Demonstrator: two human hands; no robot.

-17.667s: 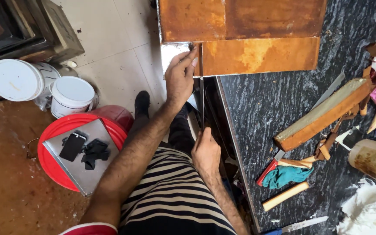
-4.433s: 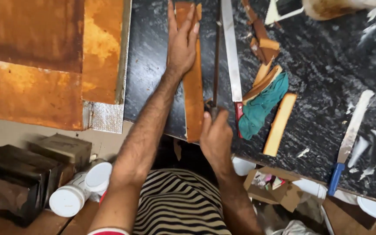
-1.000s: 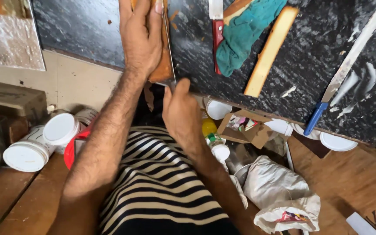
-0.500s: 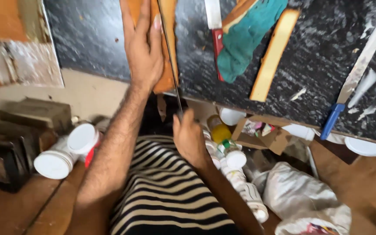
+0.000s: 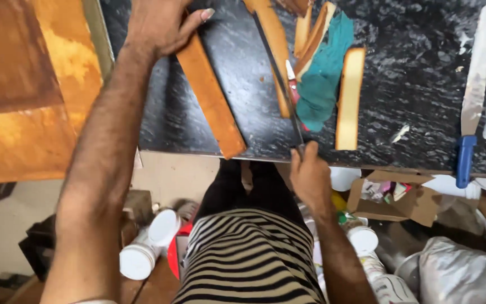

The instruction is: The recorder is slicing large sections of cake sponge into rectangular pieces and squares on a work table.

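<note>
My left hand (image 5: 160, 23) presses down on the far end of a long orange-brown wooden strip (image 5: 212, 104) that lies on the black marbled counter (image 5: 412, 73). The strip's near end overhangs the counter's front edge a little. My right hand (image 5: 309, 175) grips the handle of a long thin saw blade (image 5: 279, 73) at the counter edge; the blade runs away from me, to the right of the strip. More wooden strips (image 5: 349, 98) and a teal cloth (image 5: 323, 73) lie right of the blade.
A long knife with a blue handle (image 5: 471, 95) lies at the counter's right. An orange-brown board (image 5: 23, 90) is on the left. Below the counter sit white-lidded tubs (image 5: 142, 253), an open cardboard box (image 5: 392, 197) and a grey sack (image 5: 462, 276).
The view has tilted up toward the counter. The wooden strip now lies slanted, with its near end swung right. My right hand has moved up to the counter edge with the saw.
</note>
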